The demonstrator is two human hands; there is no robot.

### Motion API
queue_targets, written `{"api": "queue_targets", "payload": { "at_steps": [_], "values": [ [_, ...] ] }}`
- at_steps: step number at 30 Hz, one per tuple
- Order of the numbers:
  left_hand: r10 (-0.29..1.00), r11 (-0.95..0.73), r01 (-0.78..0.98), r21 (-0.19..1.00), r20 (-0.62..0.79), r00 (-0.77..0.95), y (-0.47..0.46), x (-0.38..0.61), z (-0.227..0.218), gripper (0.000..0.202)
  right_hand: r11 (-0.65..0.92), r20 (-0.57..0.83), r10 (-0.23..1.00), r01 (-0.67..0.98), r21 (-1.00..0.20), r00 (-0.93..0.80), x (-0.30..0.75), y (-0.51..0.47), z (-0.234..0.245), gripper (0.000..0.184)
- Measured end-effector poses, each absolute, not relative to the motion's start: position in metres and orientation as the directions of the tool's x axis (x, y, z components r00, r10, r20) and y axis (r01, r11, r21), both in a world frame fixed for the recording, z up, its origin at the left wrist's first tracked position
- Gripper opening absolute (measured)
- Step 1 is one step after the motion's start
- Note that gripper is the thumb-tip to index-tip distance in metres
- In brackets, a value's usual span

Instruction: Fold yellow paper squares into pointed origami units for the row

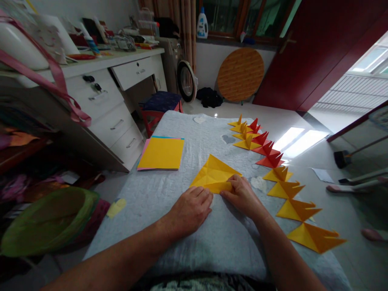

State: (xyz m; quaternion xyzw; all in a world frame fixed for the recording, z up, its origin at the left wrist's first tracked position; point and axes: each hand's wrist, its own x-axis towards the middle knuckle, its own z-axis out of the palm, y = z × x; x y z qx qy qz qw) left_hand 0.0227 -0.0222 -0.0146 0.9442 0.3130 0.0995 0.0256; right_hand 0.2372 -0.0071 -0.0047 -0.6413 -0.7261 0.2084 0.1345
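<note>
A sheet of yellow origami paper (212, 169) lies on the cloth-covered table in front of me, with crease lines across it and its near edge folded up. My right hand (239, 192) pinches that folded edge between thumb and fingers at the right. At the near left edge, my left hand (194, 206) has its fingers curled together on the paper; its thumb is mostly hidden. To the left sits a stack of square coloured paper (163, 153), yellow on top with pink and blue edges showing.
Along the table's right side stand folded yellow paper cranes (312, 236) and red ones (269, 155), several of each. A lined waste bin (51, 222) is at the left. Beyond the table are a stool (160, 103), a white desk (106, 109) and a washing machine with its door open (186, 81).
</note>
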Motion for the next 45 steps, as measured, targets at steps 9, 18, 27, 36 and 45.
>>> {"api": "queue_targets", "payload": {
  "at_steps": [9, 18, 27, 36, 45],
  "values": [
    [0.508, -0.850, 0.524, 0.058, 0.352, 0.786, -0.025, 0.024, -0.028, 0.031, 0.043, -0.057, 0.996, 0.921, -0.387, -0.071, 0.232, -0.005, -0.008, 0.018],
    [0.513, -0.842, 0.539, 0.022, 0.343, 0.787, -0.027, 0.023, -0.030, 0.034, 0.023, -0.084, 0.995, 0.930, -0.368, -0.058, 0.230, -0.004, -0.007, 0.019],
    [0.542, -0.824, 0.566, 0.017, 0.315, 0.779, -0.028, 0.021, -0.034, 0.039, 0.013, -0.118, 0.992, 0.945, -0.327, -0.054, 0.228, -0.004, -0.003, 0.017],
    [0.558, -0.823, 0.566, 0.040, 0.238, 0.795, -0.029, 0.019, -0.033, 0.045, -0.005, -0.109, 0.994, 0.957, -0.290, -0.028, 0.226, -0.003, -0.003, 0.018],
    [0.609, -0.793, 0.604, 0.079, 0.139, 0.781, -0.031, 0.019, -0.028, 0.054, 0.012, -0.055, 0.998, 0.959, -0.284, -0.029, 0.230, -0.002, -0.009, 0.024]
  ]
}}
